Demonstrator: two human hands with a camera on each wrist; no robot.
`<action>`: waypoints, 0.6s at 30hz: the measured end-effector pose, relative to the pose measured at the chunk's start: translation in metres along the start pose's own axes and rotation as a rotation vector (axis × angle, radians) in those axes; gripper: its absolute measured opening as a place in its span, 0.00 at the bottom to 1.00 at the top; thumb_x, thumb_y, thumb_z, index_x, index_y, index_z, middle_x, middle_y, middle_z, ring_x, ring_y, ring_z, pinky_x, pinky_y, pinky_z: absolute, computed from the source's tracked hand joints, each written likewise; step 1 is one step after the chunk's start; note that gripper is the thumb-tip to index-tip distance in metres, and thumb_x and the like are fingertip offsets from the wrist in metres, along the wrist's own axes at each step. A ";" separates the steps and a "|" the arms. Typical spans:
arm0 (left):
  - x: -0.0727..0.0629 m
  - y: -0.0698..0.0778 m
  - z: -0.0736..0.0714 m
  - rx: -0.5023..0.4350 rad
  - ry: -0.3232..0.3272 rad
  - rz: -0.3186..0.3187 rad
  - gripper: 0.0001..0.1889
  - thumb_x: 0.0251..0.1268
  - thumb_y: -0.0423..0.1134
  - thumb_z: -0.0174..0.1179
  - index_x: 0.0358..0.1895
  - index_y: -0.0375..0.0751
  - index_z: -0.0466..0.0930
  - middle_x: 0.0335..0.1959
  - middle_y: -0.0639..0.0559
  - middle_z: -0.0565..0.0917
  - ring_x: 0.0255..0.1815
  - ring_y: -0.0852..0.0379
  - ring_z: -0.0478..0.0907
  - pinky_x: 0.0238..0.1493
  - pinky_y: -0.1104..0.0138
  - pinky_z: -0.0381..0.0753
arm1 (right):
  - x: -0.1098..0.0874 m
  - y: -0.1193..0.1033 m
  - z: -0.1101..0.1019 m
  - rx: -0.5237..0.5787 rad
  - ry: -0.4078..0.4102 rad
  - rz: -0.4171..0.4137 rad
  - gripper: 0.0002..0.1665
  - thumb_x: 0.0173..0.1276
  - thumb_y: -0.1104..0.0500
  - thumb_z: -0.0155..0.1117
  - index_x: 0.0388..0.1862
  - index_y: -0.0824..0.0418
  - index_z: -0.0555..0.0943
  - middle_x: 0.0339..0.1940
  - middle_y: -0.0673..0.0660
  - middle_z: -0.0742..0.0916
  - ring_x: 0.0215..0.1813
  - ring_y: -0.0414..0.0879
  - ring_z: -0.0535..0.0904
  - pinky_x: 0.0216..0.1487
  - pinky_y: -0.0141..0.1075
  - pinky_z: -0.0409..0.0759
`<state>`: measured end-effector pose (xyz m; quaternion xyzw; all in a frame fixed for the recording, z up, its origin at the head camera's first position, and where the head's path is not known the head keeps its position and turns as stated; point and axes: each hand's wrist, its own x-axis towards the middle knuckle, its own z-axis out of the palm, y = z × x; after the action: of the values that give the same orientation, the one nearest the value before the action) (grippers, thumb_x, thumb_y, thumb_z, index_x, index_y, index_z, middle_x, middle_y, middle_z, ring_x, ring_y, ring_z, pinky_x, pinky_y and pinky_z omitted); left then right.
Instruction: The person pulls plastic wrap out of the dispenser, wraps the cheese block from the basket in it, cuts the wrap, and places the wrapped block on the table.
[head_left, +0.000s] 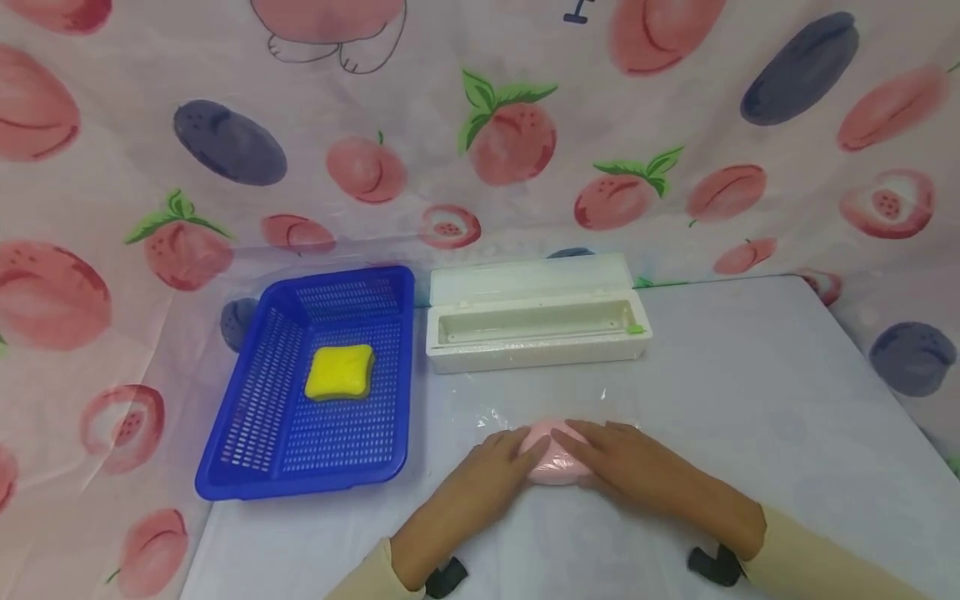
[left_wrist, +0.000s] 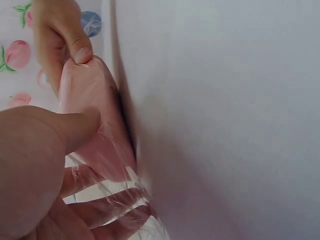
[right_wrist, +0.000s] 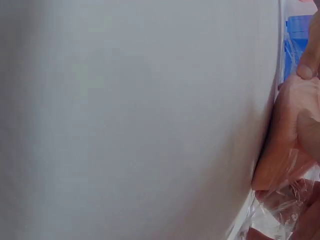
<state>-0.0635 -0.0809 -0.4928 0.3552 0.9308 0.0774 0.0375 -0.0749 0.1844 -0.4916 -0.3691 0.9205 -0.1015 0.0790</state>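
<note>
A pink block (head_left: pixel 557 458), rounded like a sponge, lies at the front middle of the table under clear plastic film (left_wrist: pixel 107 187). On its left side my left hand (head_left: pixel 483 471) holds it, thumb on top, with the other fingers behind the film in the left wrist view. From the right my right hand (head_left: pixel 637 462) grips it the same way, its thumb laid over the pink top. In the right wrist view the block (right_wrist: pixel 282 142) shows only at the right edge, with crumpled film around the fingers. The block's underside is hidden.
A blue basket (head_left: pixel 408 392) stands at the left with a yellow sponge (head_left: pixel 339 372) in it. Behind the hands is a long white box (head_left: pixel 536 357), its lid (head_left: pixel 532 279) raised and a small green piece (head_left: pixel 636 328) at its right end. Fruit-print cloth hangs behind the table.
</note>
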 end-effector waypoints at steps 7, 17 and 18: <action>-0.012 0.006 0.001 -0.049 0.025 -0.011 0.27 0.81 0.44 0.51 0.79 0.58 0.63 0.69 0.45 0.77 0.67 0.47 0.78 0.65 0.54 0.79 | -0.008 -0.004 0.003 0.009 0.020 -0.044 0.41 0.75 0.48 0.63 0.83 0.49 0.59 0.73 0.53 0.79 0.69 0.47 0.79 0.69 0.56 0.75; -0.017 0.005 -0.004 -0.145 0.027 -0.001 0.27 0.79 0.43 0.54 0.78 0.56 0.65 0.68 0.47 0.79 0.65 0.50 0.79 0.67 0.58 0.78 | -0.013 -0.011 0.000 0.118 0.009 0.014 0.39 0.78 0.47 0.59 0.83 0.43 0.57 0.74 0.49 0.78 0.67 0.49 0.81 0.67 0.54 0.78; -0.018 0.005 -0.004 -0.153 0.024 0.000 0.27 0.79 0.43 0.53 0.78 0.56 0.65 0.68 0.47 0.79 0.65 0.50 0.79 0.67 0.58 0.78 | -0.014 -0.012 0.000 0.120 0.008 0.016 0.39 0.78 0.47 0.58 0.83 0.43 0.57 0.74 0.49 0.78 0.66 0.49 0.81 0.67 0.54 0.78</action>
<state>-0.0475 -0.0895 -0.4874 0.3504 0.9226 0.1524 0.0533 -0.0573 0.1859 -0.4875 -0.3557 0.9160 -0.1575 0.0981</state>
